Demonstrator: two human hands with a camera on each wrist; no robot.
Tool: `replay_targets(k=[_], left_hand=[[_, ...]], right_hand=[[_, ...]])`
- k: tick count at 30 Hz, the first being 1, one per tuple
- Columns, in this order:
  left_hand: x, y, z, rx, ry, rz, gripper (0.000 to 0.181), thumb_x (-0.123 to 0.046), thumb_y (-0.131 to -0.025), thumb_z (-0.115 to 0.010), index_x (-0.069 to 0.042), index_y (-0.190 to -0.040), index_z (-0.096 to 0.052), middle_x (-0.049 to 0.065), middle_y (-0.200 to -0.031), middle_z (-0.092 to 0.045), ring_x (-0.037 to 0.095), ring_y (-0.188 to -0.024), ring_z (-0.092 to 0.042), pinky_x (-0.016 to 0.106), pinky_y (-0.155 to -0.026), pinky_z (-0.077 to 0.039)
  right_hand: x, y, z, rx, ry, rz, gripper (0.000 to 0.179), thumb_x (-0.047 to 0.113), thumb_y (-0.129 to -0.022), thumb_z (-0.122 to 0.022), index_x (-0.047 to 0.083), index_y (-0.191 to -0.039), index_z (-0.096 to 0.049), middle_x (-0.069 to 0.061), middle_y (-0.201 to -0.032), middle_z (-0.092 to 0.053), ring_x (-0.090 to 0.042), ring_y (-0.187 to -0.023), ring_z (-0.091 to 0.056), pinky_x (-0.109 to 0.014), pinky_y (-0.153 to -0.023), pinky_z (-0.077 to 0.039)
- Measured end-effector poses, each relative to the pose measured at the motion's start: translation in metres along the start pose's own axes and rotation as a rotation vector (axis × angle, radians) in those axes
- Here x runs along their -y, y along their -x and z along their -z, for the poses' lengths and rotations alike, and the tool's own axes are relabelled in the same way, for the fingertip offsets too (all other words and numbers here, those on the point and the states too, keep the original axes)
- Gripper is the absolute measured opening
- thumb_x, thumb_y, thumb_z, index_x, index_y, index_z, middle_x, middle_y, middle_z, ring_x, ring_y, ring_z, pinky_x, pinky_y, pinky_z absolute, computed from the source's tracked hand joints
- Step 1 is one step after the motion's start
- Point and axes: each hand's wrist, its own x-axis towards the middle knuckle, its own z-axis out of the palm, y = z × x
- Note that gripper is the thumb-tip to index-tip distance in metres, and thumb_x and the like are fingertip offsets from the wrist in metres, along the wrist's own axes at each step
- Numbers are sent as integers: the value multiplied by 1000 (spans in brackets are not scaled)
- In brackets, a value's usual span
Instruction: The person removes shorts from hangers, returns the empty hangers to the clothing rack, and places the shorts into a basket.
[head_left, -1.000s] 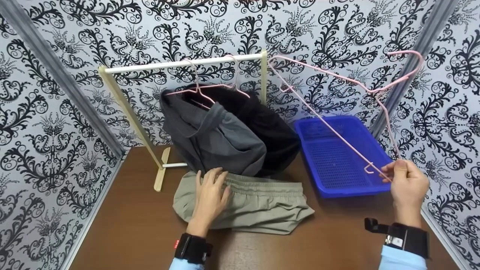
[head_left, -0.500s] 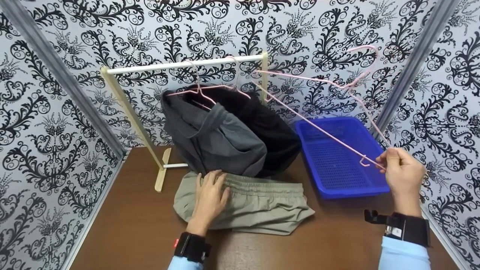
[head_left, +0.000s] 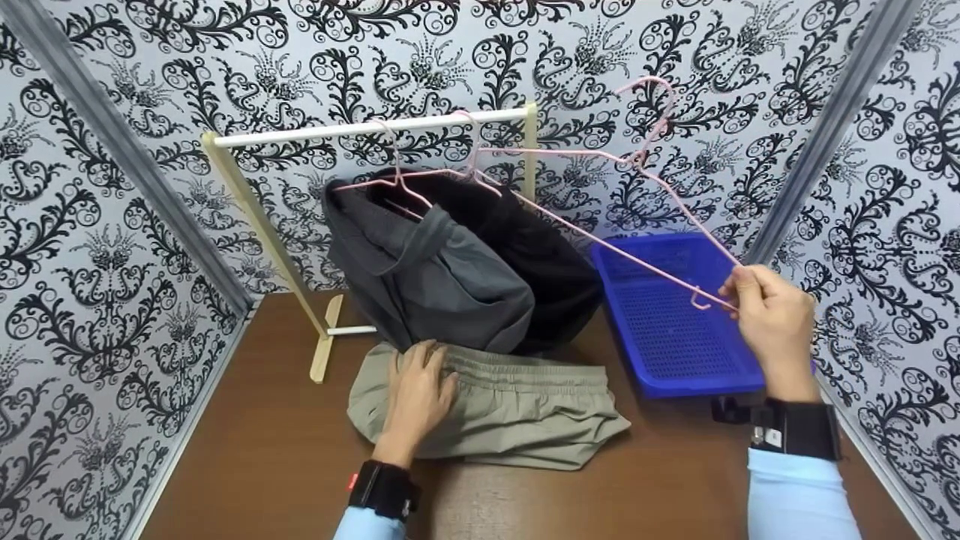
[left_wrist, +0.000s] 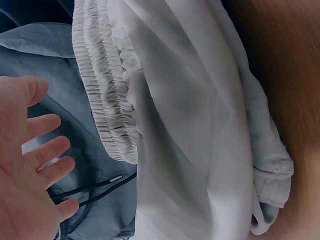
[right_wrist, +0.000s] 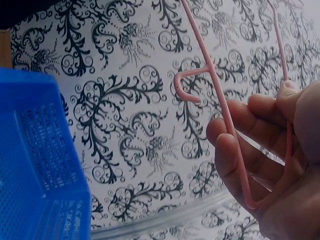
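My right hand [head_left: 776,319] grips one lower corner of a pink clothes hanger [head_left: 675,199], raised over the right side. In the right wrist view, thumb and fingers wrap that corner of the hanger [right_wrist: 227,107], below a small side hook. My left hand [head_left: 418,394] lies over the left part of khaki shorts [head_left: 525,409], which lie on the table with their elastic waistband toward the back. The left wrist view has the left hand [left_wrist: 35,150] with fingers spread and slightly bent, beside the waistband [left_wrist: 107,100]. Dark drawstrings [left_wrist: 95,189] hang from the grey garment behind.
A wooden rack [head_left: 259,225] with a white rail [head_left: 322,132] stands at the back. From it hang grey trousers [head_left: 442,285] and a black garment [head_left: 551,262] on pink hangers. A blue plastic basket [head_left: 645,386] sits at the right, under the raised hanger. Patterned walls enclose the table [head_left: 247,450].
My right hand has moved left and up with the hanger, whose hook swung left toward the rack. The left hand has stayed on the shorts.
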Motion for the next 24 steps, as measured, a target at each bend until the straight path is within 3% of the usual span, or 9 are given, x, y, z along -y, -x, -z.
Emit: replay_targets(k=[3, 8, 10, 19, 24], left_hand=[[1, 0, -1, 1, -8, 6, 38, -22, -92, -76, -3, -123, -71, 20, -131, -63, 40, -124, -59, 67, -106, -38], [1, -2, -2, 0, -24, 17, 37, -24, -93, -75, -2, -122, -70, 20, -130, -63, 39, -123, -59, 65, -104, -40], [1, -2, -2, 4, -33, 23, 38, -26, -94, -75, -2, -123, -70, 19, -131, -63, 39, -123, -58, 64, -104, -41], [1, -4, -4, 29, -31, 43, 40, -28, -95, -73, -1, -125, -69, 20, -133, -62, 40, -125, -57, 68, -106, -37], [0, -4, -2, 43, -19, 56, 41, -29, -95, -74, -2, -126, -69, 20, -134, -61, 40, -128, -56, 68, -108, -36]], right_hand=[[8, -3, -7, 15, 13, 23, 31, 18, -105, -61, -5, -86, -71, 23, -72, -62, 5, -57, -57, -8, -52, -45], [21, -8, -20, 35, 11, 91, 29, 13, -104, -61, -5, -85, -71, -15, -79, -72, 9, -56, -55, -7, -53, -44], [26, -10, -26, 57, -2, 115, 28, 11, -105, -60, -6, -86, -71, -23, -83, -72, 10, -57, -55, -6, -54, -44], [41, -16, -51, 159, 3, 156, 22, 5, -104, -58, -5, -90, -72, -23, -86, -73, 11, -62, -55, -6, -57, -45], [44, -17, -65, 175, 9, 180, 21, 3, -103, -58, -4, -89, -72, -20, -85, -74, -2, -63, -61, -5, -57, -43]])
